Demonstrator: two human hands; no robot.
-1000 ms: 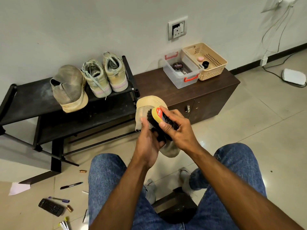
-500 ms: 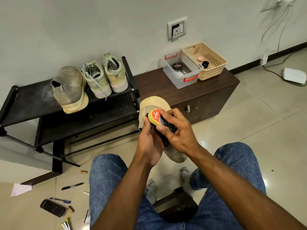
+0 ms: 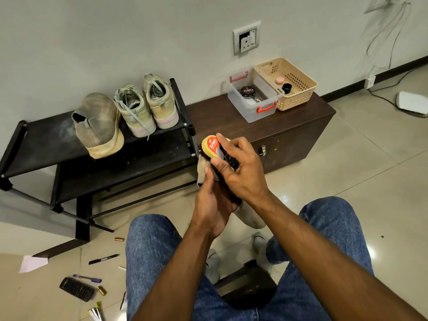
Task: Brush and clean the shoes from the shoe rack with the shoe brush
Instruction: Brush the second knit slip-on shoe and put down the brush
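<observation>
— What's on the brown desk (image 3: 222, 114) by the wall?
— I see a clear box (image 3: 254, 101) with red handles holding a black tin (image 3: 247, 91), touching a beige basket (image 3: 298, 89).
— And the floor?
— Near my jeans (image 3: 150, 246): a black marker (image 3: 103, 259), a purple pen (image 3: 87, 278), a remote (image 3: 77, 288), pink paper (image 3: 32, 263).

From my feed I see a pale grey wall (image 3: 115, 31) carrying a socket plate (image 3: 246, 38), a dark skirting board (image 3: 375, 81) along its foot, glossy beige floor tiles (image 3: 370, 158) catching ceiling glare, and a low dark-brown wooden cabinet (image 3: 289, 133) against the wall.
</observation>
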